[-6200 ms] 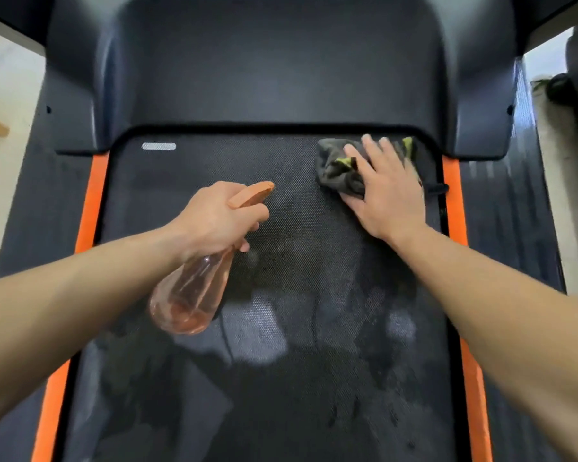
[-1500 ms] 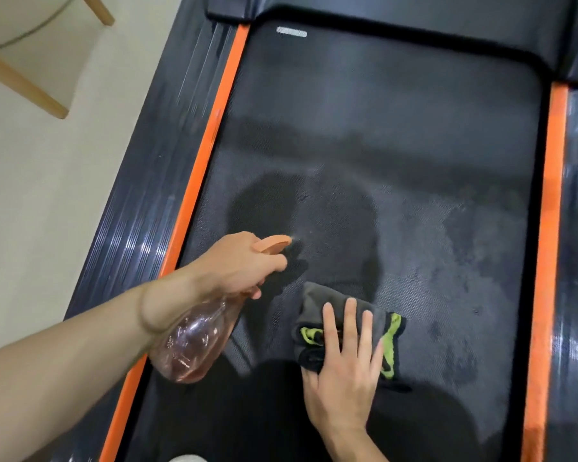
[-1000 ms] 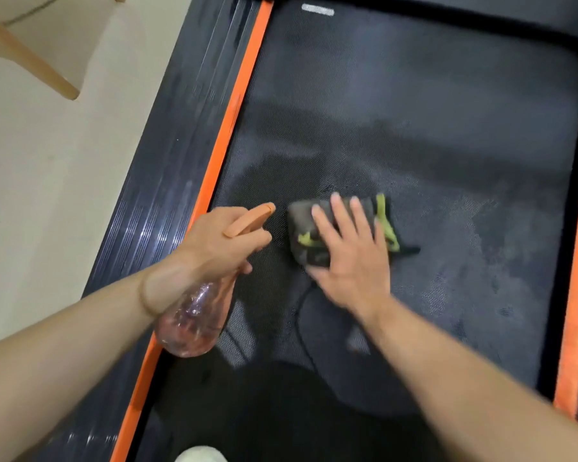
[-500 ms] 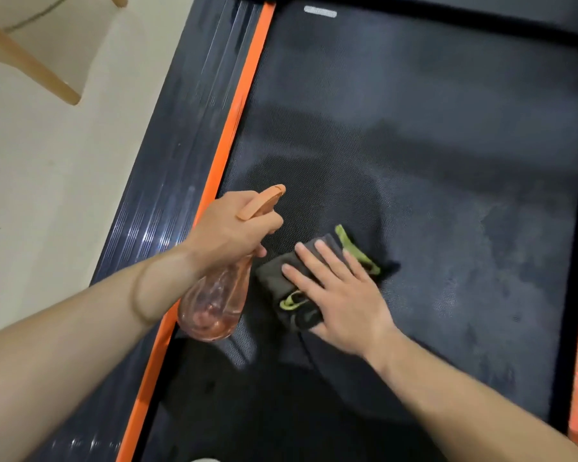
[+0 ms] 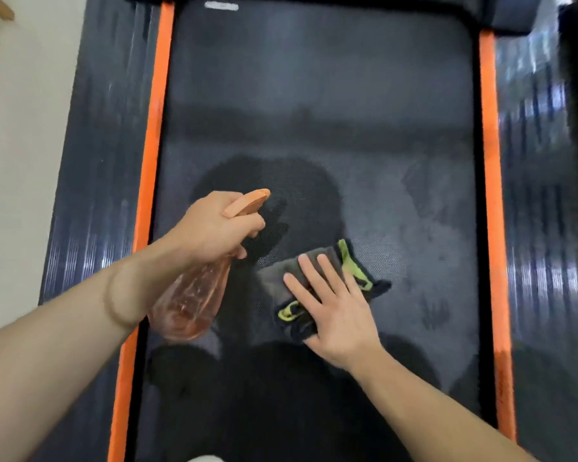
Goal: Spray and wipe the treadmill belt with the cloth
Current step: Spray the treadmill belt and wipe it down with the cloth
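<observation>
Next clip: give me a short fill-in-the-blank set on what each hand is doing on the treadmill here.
1. The left hand holds a translucent orange spray ____ above the belt.
2. The right hand presses flat on a grey cloth with ____ trim.
3. The belt is bordered on both sides by ____ strips.
4. The cloth lies to the ____ of the left hand.

Missing words: bottle; yellow-green; orange; right

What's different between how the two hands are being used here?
The left hand is curled around the orange spray bottle and held above the belt; the right hand lies flat, fingers spread, pressing the grey cloth onto the belt. The left grips a hard, see-through thing; the right rests on a soft, crumpled one. Both are bare and reach over the belt.
</observation>
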`<state>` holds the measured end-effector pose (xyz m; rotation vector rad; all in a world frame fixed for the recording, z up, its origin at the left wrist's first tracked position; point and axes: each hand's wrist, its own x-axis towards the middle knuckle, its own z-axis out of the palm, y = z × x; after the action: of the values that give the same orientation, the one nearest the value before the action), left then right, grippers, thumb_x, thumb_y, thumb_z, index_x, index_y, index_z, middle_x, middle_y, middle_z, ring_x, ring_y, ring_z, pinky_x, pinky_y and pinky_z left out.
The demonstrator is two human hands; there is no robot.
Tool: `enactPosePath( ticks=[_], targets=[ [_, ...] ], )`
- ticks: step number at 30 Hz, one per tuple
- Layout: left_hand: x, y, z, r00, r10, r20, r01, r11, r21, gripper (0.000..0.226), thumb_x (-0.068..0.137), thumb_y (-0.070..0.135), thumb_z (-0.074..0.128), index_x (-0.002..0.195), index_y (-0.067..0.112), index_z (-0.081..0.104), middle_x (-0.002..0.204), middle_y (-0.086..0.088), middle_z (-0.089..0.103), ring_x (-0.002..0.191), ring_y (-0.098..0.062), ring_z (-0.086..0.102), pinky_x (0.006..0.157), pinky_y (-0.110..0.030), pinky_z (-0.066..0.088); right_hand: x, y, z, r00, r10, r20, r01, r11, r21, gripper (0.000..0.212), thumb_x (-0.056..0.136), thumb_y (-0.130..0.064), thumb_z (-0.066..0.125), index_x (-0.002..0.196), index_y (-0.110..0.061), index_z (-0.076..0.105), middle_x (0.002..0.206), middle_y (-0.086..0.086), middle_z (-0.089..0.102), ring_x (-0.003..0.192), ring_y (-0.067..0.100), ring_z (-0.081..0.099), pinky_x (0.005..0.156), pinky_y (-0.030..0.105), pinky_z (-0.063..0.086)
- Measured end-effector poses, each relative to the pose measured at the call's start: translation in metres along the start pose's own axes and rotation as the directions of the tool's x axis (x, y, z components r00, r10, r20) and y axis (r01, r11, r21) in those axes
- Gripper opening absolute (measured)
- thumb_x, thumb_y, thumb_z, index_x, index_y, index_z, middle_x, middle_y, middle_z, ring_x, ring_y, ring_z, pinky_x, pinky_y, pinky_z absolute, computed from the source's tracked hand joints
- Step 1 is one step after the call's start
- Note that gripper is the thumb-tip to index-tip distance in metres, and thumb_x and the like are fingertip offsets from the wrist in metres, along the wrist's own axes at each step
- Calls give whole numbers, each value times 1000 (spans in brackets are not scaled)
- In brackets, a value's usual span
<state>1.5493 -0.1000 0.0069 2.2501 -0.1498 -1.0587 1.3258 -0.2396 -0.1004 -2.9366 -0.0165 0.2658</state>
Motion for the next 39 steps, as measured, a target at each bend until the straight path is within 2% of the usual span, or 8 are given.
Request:
enactPosePath(
  ticks=[4,8,14,18,21,30,34,39],
  targets=[
    [12,25,23,993,31,116,-35,999,34,32,79,28,68,99,5,74,99,-14,78,51,-21,70,70,-34,53,-26,18,1,962,272,-35,-272,962,-1,86,76,-51,54,157,-33,32,168,3,19,154,31,19,120,53,21],
    [28,51,48,978,70,199,-91,991,99,30,85,25,68,106,3,72,99,-14,78,48,-18,66,70,-33,53,-53,24,5,802,592,-84,-587,806,78,96,67,-43,58,158,-31,29,168,6,20,154,33,17,121,56,18],
    [38,79,86,961,95,261,-172,941,290,32,91,28,65,95,-4,66,78,-13,79,49,-16,67,69,-35,62,-81,14,16,721,682,-119,-672,731,118,94,69,-39,65,156,-29,33,167,6,23,153,34,21,120,57,21],
    [42,94,97,939,124,322,-228,924,308,19,92,29,68,91,10,70,85,-7,79,51,-18,71,64,-27,56,-87,-2,21,658,741,-136,-720,671,176,81,77,-42,58,154,-25,41,166,10,25,153,35,22,116,63,27],
    [46,102,108,942,146,302,-253,901,353,24,90,32,67,89,9,70,82,-12,81,56,-19,75,77,-31,61,-89,-5,22,656,745,-124,-726,667,168,83,75,-47,57,153,-24,43,166,11,26,153,36,22,116,63,27],
    [59,130,122,939,145,311,-244,918,311,29,87,28,68,95,1,71,75,-9,78,50,-22,70,59,-27,54,-79,12,20,655,748,-107,-726,663,184,92,73,-52,64,156,-30,32,169,5,18,155,31,14,119,58,21],
    [58,137,115,926,235,295,-340,860,381,23,89,32,63,73,16,58,80,-12,80,62,-14,73,78,-33,58,-50,51,8,679,728,-100,-718,686,117,102,72,-48,78,158,-28,28,169,7,16,155,33,13,120,59,22],
    [55,124,97,947,206,245,-274,917,291,26,89,32,70,72,17,57,73,-4,71,62,-22,78,74,-32,59,11,121,-21,785,594,-175,-583,804,113,82,82,-56,51,157,-27,32,168,7,21,155,33,16,121,57,19]
  ],
)
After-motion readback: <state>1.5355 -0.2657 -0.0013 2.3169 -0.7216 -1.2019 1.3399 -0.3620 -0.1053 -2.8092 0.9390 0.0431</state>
